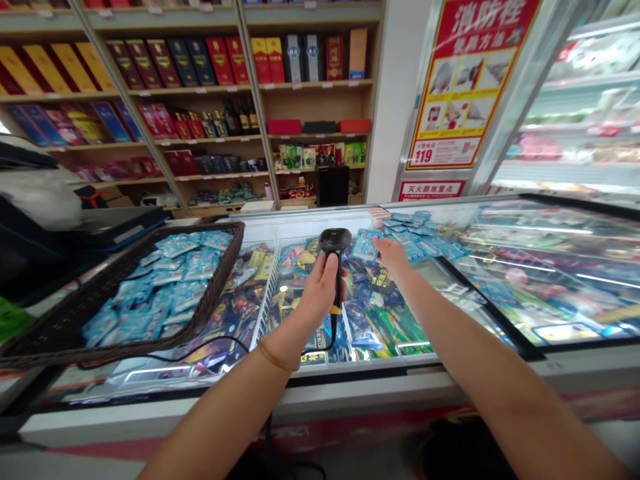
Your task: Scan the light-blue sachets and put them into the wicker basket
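My left hand (321,287) is wrapped round the handle of a black barcode scanner (335,239), held upright over the glass of a chest freezer. A cable runs down from its grip. Just right of the scanner head, my right hand (393,255) pinches a small blue packet (367,245) by its right edge, its printed face toward me. Beyond that hand lies a loose pile of similar blue packets (413,230) on the freezer top. At the left, many more blue packets (165,280) fill part of a dark woven basket (220,288).
Under the glass, the chest freezer (360,383) holds colourful bagged goods split by white wire dividers (267,293). The black scanner cable (215,340) trails leftward past the basket. Shelves (320,85) of boxed goods stand behind, beside a red wall sign (467,87).
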Demonstrator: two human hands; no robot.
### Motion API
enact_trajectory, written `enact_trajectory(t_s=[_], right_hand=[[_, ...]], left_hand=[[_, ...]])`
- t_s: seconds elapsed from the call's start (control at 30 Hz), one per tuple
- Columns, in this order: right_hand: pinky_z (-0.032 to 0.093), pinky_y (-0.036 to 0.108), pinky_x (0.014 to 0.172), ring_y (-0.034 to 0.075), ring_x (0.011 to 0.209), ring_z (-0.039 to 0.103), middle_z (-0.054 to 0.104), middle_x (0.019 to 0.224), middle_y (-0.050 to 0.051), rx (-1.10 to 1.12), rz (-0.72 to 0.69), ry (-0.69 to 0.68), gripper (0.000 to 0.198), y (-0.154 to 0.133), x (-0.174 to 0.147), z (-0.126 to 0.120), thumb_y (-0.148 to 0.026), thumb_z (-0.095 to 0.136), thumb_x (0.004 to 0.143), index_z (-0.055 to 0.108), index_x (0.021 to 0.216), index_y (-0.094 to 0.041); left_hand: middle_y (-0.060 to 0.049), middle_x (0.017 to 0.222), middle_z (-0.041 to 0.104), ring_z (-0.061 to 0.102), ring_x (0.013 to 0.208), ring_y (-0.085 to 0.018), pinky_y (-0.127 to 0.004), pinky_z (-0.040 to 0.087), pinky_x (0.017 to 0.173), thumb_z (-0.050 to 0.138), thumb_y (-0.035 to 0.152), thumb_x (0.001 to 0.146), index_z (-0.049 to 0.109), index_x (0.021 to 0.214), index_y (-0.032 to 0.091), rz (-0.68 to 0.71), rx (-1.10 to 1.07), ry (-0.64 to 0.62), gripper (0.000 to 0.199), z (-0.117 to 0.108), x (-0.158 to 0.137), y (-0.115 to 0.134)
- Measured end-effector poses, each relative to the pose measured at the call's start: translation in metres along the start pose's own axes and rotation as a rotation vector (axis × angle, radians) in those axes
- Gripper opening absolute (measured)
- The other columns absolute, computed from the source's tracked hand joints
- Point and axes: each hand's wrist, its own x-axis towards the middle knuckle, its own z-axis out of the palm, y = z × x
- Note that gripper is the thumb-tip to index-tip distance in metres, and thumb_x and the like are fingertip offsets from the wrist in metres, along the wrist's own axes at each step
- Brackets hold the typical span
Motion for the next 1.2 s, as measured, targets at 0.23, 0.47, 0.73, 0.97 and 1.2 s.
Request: enact_trajectory(t_s=[0.23,0.47,0.73,0.97,1.2], right_hand=[[0.062,0.028,0.064,0.014,0.058,0.065,0.067,0.061,-0.001,0.122,0.219,-0.302,0.029,-0.059,-0.028,0.121,-0.025,0.083,0.08,0.059,0.066,-0.02],[0.059,0.021,0.06,0.008,0.053,0.06,0.061,0.056,-0.004,0.164,0.269,-0.535,0.033,-0.117,-0.069,0.27,-0.011,0.08,0.085,0.053,0.068,-0.019],[0.062,0.023,0.07,0.009,0.058,0.063,0.061,0.062,-0.004,0.201,0.368,-0.706,0.022,-0.128,-0.119,0.368,0.001,0.067,0.088,0.058,0.08,-0.017],[0.061,0.028,0.094,0.014,0.088,0.074,0.07,0.081,0.001,0.287,0.366,-0.725,0.032,-0.122,-0.115,0.361,0.012,0.061,0.079,0.067,0.084,-0.019],[0.056,0.033,0.104,0.013,0.09,0.073,0.075,0.084,0.001,0.282,0.26,-0.627,0.023,-0.097,-0.072,0.279,0.005,0.067,0.079,0.072,0.081,-0.018]], left_hand=[[0.003,0.063,0.057,0.051,0.042,-0.009,-0.02,0.04,0.038,0.057,0.068,0.093,0.055,0.089,0.021,0.065,-0.186,0.386,0.047,-0.066,-0.001,0.059],[0.003,0.061,0.057,0.052,0.043,-0.009,-0.019,0.041,0.04,0.057,0.071,0.091,0.055,0.088,0.02,0.202,-0.196,0.67,0.052,-0.145,-0.03,0.08],[0.001,0.069,0.059,0.052,0.046,-0.009,-0.021,0.043,0.043,0.053,0.068,0.095,0.055,0.087,0.019,0.312,-0.182,0.883,0.049,-0.206,-0.045,0.096],[0.001,0.076,0.06,0.056,0.052,-0.01,-0.022,0.046,0.047,0.049,0.057,0.102,0.053,0.091,0.021,0.336,-0.206,1.0,0.038,-0.224,-0.04,0.105],[0.002,0.072,0.058,0.054,0.051,-0.009,-0.02,0.045,0.047,0.052,0.064,0.098,0.052,0.089,0.021,0.301,-0.269,0.891,0.044,-0.177,-0.027,0.095]])
